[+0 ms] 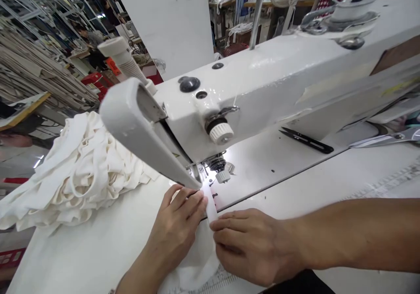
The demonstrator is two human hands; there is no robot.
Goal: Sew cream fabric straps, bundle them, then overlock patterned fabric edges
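Observation:
A white fabric strip (211,208) runs from under the needle area of the white sewing machine (262,88) toward me, and more of the white cloth (197,259) hangs down between my hands. My left hand (179,217) lies at the strip's left edge close to the presser foot, fingertips together on the fabric. Nearer to me, my right hand (251,243) pinches the strip's right edge between thumb and curled fingers. The machine's lamp lights the stitching spot, and the needle itself is hard to make out.
Left of the machine, a heap of white fabric strips (98,171) lies on the table (75,254). Black thread snips (306,140) rest on the machine bed, with silver scissors (390,138) farther right. A printed ruler scale (218,281) crosses the front edge.

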